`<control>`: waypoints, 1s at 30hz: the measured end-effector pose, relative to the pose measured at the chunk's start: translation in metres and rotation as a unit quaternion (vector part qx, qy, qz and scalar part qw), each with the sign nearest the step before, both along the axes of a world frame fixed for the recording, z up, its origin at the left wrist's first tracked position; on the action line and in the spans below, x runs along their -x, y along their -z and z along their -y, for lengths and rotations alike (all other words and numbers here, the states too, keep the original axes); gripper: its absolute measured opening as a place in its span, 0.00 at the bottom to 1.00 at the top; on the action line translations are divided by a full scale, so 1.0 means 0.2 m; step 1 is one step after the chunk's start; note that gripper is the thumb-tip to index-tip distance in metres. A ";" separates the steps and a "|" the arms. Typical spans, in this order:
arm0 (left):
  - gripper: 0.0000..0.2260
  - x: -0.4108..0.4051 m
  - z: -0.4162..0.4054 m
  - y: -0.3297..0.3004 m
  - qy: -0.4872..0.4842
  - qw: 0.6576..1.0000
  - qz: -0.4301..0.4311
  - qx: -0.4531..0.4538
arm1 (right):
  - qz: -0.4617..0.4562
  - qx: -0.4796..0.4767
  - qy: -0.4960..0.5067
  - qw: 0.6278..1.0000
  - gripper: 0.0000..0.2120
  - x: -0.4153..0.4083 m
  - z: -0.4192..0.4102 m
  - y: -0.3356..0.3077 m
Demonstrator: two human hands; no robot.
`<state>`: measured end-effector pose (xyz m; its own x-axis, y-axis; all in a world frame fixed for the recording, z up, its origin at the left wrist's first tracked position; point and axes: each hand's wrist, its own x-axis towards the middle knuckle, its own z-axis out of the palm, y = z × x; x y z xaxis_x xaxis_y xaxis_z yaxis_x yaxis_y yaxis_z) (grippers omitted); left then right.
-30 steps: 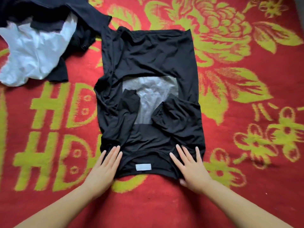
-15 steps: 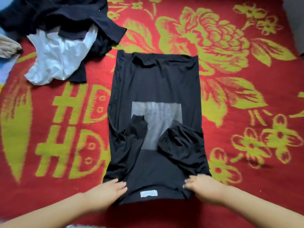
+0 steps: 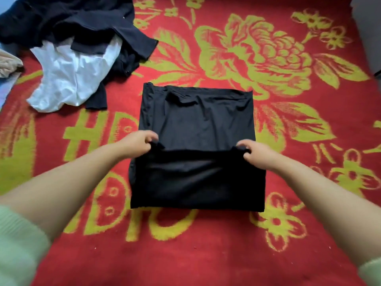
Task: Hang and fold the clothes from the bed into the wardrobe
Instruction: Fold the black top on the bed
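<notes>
A black shirt (image 3: pixel 195 124) lies in the middle of the red bed cover (image 3: pixel 226 254), its near half lifted and folded over toward the far end. My left hand (image 3: pixel 137 144) pinches the left corner of that folded edge. My right hand (image 3: pixel 254 154) pinches the right corner. The folded flap hangs between both hands and hides the grey print and the tucked sleeves.
At the far left lies a heap of dark clothes (image 3: pixel 68 23) with a white garment (image 3: pixel 72 75) under it. A beige cloth (image 3: pixel 9 65) shows at the left edge. A grey object (image 3: pixel 369 27) stands at the far right corner.
Both hands went from flat on the collar end to gripping it, then lifted it and carried it away from me over the shirt. The grey print and label are now covered.
</notes>
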<state>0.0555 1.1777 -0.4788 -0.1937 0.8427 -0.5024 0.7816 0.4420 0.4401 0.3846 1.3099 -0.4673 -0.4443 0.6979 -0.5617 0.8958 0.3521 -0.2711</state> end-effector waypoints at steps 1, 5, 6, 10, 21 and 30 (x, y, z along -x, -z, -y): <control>0.20 -0.01 -0.04 0.03 -0.060 0.995 -0.040 -0.075 | -0.001 -0.088 0.018 0.996 0.23 0.03 0.02 0.03; 0.32 -0.31 0.16 0.25 0.047 0.968 -0.163 -0.183 | 0.004 -0.192 -0.147 0.970 0.35 0.04 0.35 0.21; 0.35 -0.39 0.28 0.31 0.114 0.963 -0.173 -0.176 | 0.037 -0.169 -0.202 0.964 0.42 0.01 0.46 0.28; 0.53 -0.47 0.71 0.54 0.246 0.947 -0.203 -0.033 | 0.155 -0.067 -0.256 0.952 0.60 -0.19 0.65 0.45; 0.43 -0.27 0.63 0.45 0.222 0.956 -0.185 -0.049 | 0.177 -0.018 -0.199 0.964 0.40 -0.17 0.50 0.30; 0.33 -0.33 0.74 0.06 0.321 0.910 0.060 0.257 | 0.164 0.247 -0.289 0.910 0.34 -0.23 0.69 0.01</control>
<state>0.1218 1.0295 -0.4908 0.3380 0.4111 -0.8466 0.9109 0.0833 0.4041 0.4303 1.1710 -0.4695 -0.4096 0.0268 -0.9119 0.6602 0.6985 -0.2760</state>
